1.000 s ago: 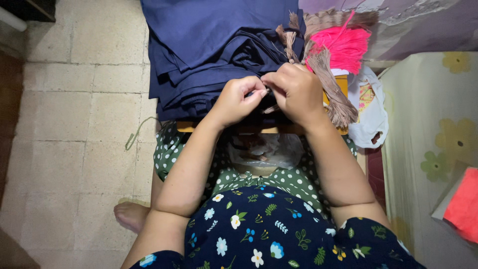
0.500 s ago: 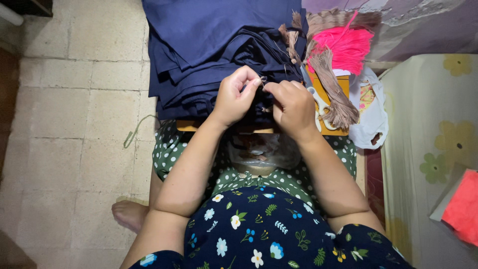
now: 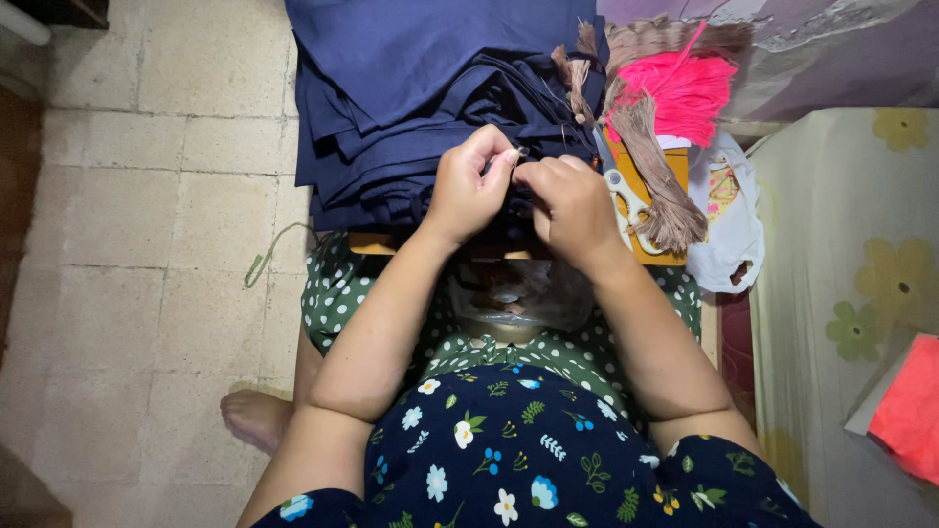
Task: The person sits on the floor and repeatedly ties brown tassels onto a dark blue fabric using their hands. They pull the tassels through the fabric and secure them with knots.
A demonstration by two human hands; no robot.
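a pale tiled floor point(image 3: 147, 196) fills the left of the view, with a flowered mattress point(image 3: 841, 293) at the right. a stack of folded navy cloth point(image 3: 411, 88) lies on a small wooden board point(image 3: 377, 244) just beyond the hands. the left hand point(image 3: 468, 186) is closed in a pinch, thumb and forefinger tips pressed on a tiny object at the cloth's edge; what it is cannot be told. the right hand point(image 3: 572, 207) is curled shut beside it, fingertips meeting the left's at that same spot. just right of the right hand lie white-handled scissors point(image 3: 626, 196) and a bundle of brown thread point(image 3: 665, 186), with pink thread point(image 3: 685, 93) beyond. a white plastic bag point(image 3: 729, 220) sits farther right.
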